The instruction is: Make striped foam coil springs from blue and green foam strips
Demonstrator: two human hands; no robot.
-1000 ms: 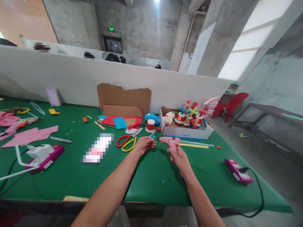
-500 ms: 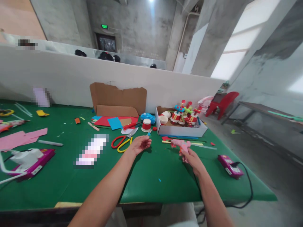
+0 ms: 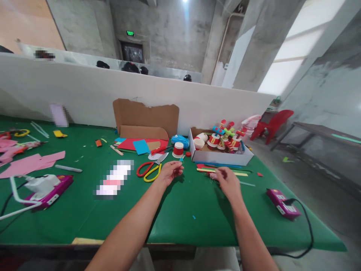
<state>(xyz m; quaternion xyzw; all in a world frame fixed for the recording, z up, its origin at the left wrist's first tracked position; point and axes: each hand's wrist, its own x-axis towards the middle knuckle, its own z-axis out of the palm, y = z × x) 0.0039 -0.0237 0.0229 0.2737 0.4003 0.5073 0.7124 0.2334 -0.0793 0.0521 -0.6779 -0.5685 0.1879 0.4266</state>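
Observation:
My left hand point(image 3: 170, 172) hovers low over the green table point(image 3: 183, 210), its fingers pinched on a small blue piece point(image 3: 181, 159). To its right, my right hand point(image 3: 227, 181) is down on the table with fingers curled over a pink glue gun point(image 3: 212, 175). Only the gun's tip shows past my fingers. Red-and-yellow scissors point(image 3: 149, 169) lie just left of my left hand. A red-and-white paper cup point(image 3: 178, 149) stands beyond it.
A white box point(image 3: 220, 157) of red craft figures sits behind my right hand, with coloured strips point(image 3: 239, 174) in front of it. Torn cardboard point(image 3: 146, 114) leans on the white partition. Purple power strips lie at the right point(image 3: 280, 203) and left point(image 3: 49, 190). Pink paper point(image 3: 31, 162) lies far left.
My right hand has swung the pink glue gun away from my left hand and lowered it onto the table, where the hand now covers it. My left hand has stayed put.

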